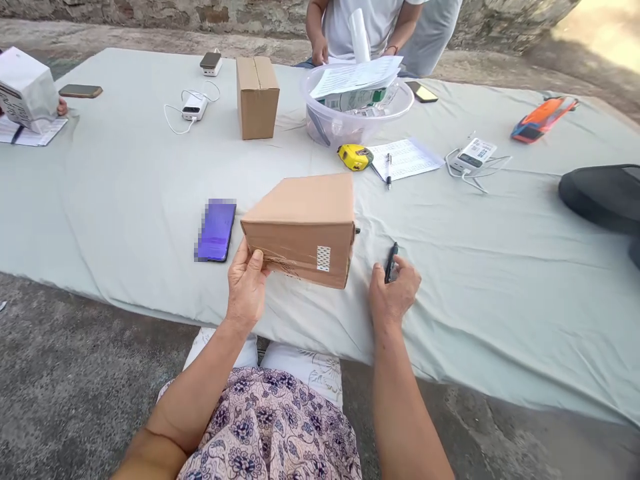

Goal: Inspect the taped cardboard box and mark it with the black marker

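A brown cardboard box (300, 233) is tilted above the cloth, a white patterned label on its near side. Gripping its lower left corner is my left hand (247, 283), thumb on the near face. My right hand (395, 290) rests on the cloth to the right of the box, its fingers closed around a black pen (392, 261) that points away from me. A small dark tip sticks out past the box's right edge; I cannot make out what it belongs to. Left of the box lies a phone (217, 230) with a purple screen.
Beyond the box are a yellow tape measure (355, 157), a printed sheet (413, 159) with a pen, and a clear plastic tub (320, 123) of papers. Another carton (257, 100), power banks with cables and an orange object (543, 120) stand farther off. Two other people sit around the table.
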